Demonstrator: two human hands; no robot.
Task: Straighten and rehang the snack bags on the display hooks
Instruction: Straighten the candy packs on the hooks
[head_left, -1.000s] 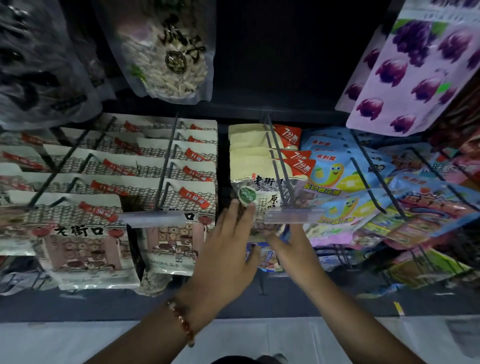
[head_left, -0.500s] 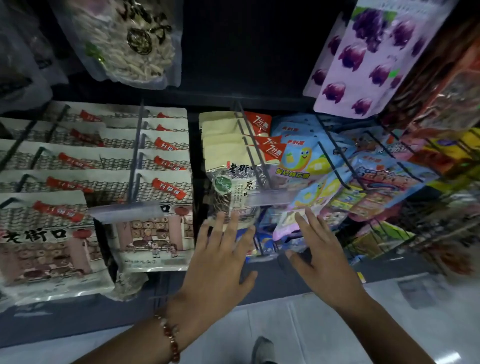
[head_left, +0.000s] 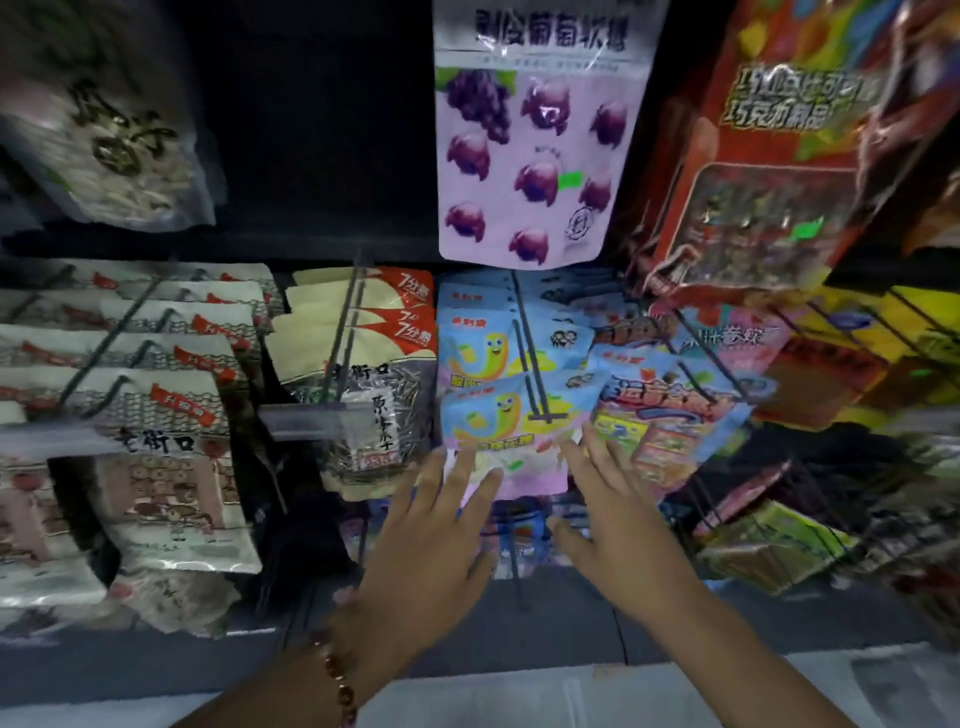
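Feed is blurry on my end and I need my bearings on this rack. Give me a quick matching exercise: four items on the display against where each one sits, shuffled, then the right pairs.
Things:
1. purple grape bag
2. blue bag with yellow cartoon
3. sunflower seed bag
4. left hand

Places:
A. on the hook left of the blue bags, behind a clear price strip
B. upper row, above the blue bags
C. fingers spread at the lower edge of the front blue bag, beside the right hand
D. front of its hook, just above both hands

Pairs: 1-B, 2-D, 3-A, 4-C
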